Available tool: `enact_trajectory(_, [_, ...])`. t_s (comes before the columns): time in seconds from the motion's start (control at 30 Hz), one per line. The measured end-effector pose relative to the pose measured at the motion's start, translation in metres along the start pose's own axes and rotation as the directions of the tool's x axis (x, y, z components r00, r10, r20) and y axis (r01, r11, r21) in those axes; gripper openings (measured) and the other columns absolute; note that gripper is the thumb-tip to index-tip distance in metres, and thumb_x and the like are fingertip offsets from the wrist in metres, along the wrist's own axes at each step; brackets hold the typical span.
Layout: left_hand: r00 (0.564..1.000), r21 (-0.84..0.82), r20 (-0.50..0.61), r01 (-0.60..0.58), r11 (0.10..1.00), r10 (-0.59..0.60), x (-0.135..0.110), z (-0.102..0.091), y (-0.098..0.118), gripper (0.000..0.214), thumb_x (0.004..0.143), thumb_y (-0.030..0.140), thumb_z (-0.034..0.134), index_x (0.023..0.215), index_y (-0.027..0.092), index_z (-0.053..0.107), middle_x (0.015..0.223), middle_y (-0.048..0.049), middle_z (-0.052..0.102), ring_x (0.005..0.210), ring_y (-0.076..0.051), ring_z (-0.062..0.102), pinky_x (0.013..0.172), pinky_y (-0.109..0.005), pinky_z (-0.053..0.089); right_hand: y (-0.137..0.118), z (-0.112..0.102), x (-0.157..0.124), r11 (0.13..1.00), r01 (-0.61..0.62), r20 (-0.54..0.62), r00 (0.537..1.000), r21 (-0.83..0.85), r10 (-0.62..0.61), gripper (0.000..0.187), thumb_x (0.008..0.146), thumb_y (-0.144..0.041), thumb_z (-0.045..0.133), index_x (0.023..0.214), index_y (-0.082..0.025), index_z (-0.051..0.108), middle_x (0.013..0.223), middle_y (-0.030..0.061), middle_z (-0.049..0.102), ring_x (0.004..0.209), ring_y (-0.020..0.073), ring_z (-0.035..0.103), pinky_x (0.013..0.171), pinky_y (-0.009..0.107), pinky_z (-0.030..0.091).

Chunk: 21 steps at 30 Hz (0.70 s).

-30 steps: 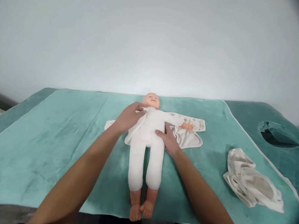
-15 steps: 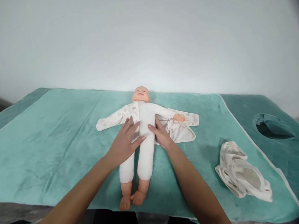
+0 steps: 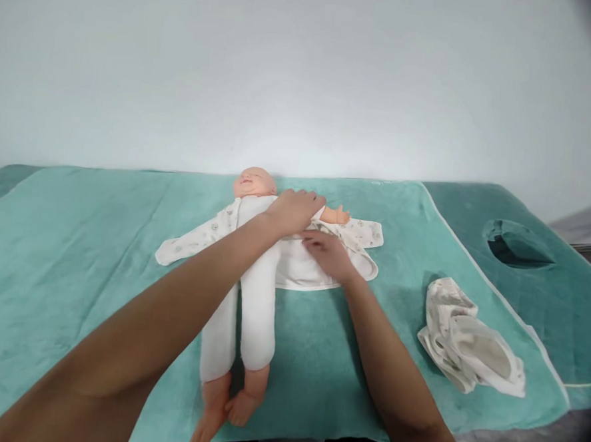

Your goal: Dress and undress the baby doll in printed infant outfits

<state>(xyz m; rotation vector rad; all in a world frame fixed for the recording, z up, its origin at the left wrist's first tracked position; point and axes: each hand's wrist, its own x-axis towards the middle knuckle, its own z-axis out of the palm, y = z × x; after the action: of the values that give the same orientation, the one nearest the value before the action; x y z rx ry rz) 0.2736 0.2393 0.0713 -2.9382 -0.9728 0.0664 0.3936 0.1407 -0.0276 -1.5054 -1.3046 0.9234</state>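
Observation:
A baby doll (image 3: 251, 292) in a white soft body lies on its back on a teal towel (image 3: 71, 281). A patterned cream jacket (image 3: 359, 241) is spread open under it. My left hand (image 3: 291, 211) reaches across the doll's chest and closes round its upper right-side arm. My right hand (image 3: 326, 253) lies just below, fingers pinched on the jacket's right flap beside the doll's waist. The doll's small hand (image 3: 338, 215) sticks out past my left hand.
A crumpled cream garment (image 3: 468, 345) lies on the towel to the right. The bed beneath has a darker teal cover with a face hole (image 3: 517, 248) at the far right. A plain white wall stands behind.
My left hand left the doll's hip and crossed to its far arm. My right hand slid up onto the jacket flap. The doll's arm has lifted off the sleeve.

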Motion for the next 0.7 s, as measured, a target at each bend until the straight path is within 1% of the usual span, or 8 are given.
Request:
enact_trajectory(0.1, [0.998,0.017,-0.057,0.010,1.000,-0.009,-0.006,0.003,-0.007,0.034,0.087,0.008,0.057,0.120,0.018,0.058,0.116,-0.0149,0.061,0.113,-0.032,0.056,0.093,-0.044,0.039,0.008,-0.038,0.010,0.903,-0.082,-0.226,0.974,-0.421,-0.017,0.032,0.087,-0.047,0.059,0.106,-0.022,0.069,0.108,0.0115,0.069,0.103,0.0276,0.061,0.089,0.041,0.047])
enact_trajectory(0.17, [0.997,0.023,-0.074,0.010,1.000,-0.009,-0.010,0.006,-0.009,0.033,0.088,0.005,0.052,0.117,0.019,0.060,0.114,-0.0154,0.061,0.113,-0.033,0.056,0.093,-0.045,0.037,0.013,-0.051,0.012,0.821,-0.128,-0.240,0.971,-0.556,-0.012,0.030,0.087,-0.048,0.058,0.097,-0.021,0.066,0.098,0.0098,0.069,0.093,0.0249,0.061,0.080,0.036,0.045])
enact_trajectory(0.23, [0.998,0.055,-0.061,0.005,0.998,-0.002,-0.015,0.007,-0.011,0.033,0.089,0.004,0.049,0.116,0.019,0.061,0.113,-0.0153,0.062,0.112,-0.032,0.055,0.093,-0.046,0.036,0.015,-0.055,0.012,0.808,-0.140,-0.255,0.967,-0.572,-0.013,0.027,0.088,-0.047,0.055,0.090,-0.022,0.063,0.088,0.0065,0.068,0.086,0.0225,0.060,0.075,0.033,0.042])
enact_trajectory(0.3, [0.999,0.089,-0.034,0.010,0.996,-0.007,-0.019,0.007,-0.012,0.032,0.090,0.006,0.047,0.115,0.020,0.062,0.111,-0.0150,0.062,0.112,-0.032,0.054,0.094,-0.047,0.035,0.015,-0.057,0.011,0.885,-0.139,-0.343,0.939,-0.445,-0.025,0.025,0.089,-0.046,0.053,0.087,-0.022,0.060,0.083,0.0042,0.066,0.081,0.0203,0.058,0.071,0.031,0.041])
enact_trajectory(0.4, [0.998,0.099,-0.027,0.056,0.993,-0.054,-0.020,0.009,-0.013,0.026,0.092,0.011,0.048,0.110,0.019,0.065,0.109,-0.0159,0.063,0.112,-0.033,0.053,0.096,-0.050,0.033,0.008,-0.057,0.007,0.998,-0.067,-0.390,0.919,0.002,0.062,0.028,0.090,-0.049,0.052,0.085,-0.022,0.057,0.075,0.0009,0.061,0.069,0.0166,0.055,0.064,0.028,0.043])
enact_trajectory(0.5, [0.996,0.076,-0.043,0.079,0.994,-0.075,-0.014,0.019,-0.005,0.021,0.092,0.016,0.050,0.104,0.017,0.067,0.108,-0.0170,0.065,0.111,-0.034,0.054,0.097,-0.051,0.033,-0.001,-0.054,0.004,0.916,0.009,-0.293,0.949,0.402,0.119,0.035,0.088,-0.058,0.052,0.088,-0.023,0.056,0.072,-0.0011,0.059,0.063,0.0150,0.055,0.060,0.028,0.046])
enact_trajectory(0.6, [0.996,0.039,-0.058,0.062,0.997,-0.060,-0.007,0.033,0.011,0.023,0.092,0.016,0.049,0.106,0.013,0.067,0.113,-0.0184,0.064,0.110,-0.033,0.056,0.095,-0.049,0.036,-0.008,-0.049,0.003,0.837,0.069,-0.253,0.964,0.543,0.085,0.039,0.085,-0.060,0.058,0.098,-0.024,0.060,0.083,0.0003,0.065,0.074,0.0171,0.062,0.068,0.030,0.052])
enact_trajectory(0.7, [0.988,-0.102,-0.136,0.057,0.993,-0.071,-0.003,0.042,0.025,0.037,0.087,0.018,0.055,0.122,0.008,0.058,0.131,-0.0217,0.056,0.114,-0.033,0.056,0.099,-0.048,0.038,-0.015,-0.045,0.000,0.757,0.124,-0.150,0.988,0.642,-0.034,0.048,0.077,-0.055,0.070,0.115,-0.027,0.062,0.103,0.0020,0.071,0.093,0.0205,0.067,0.078,0.033,0.055])
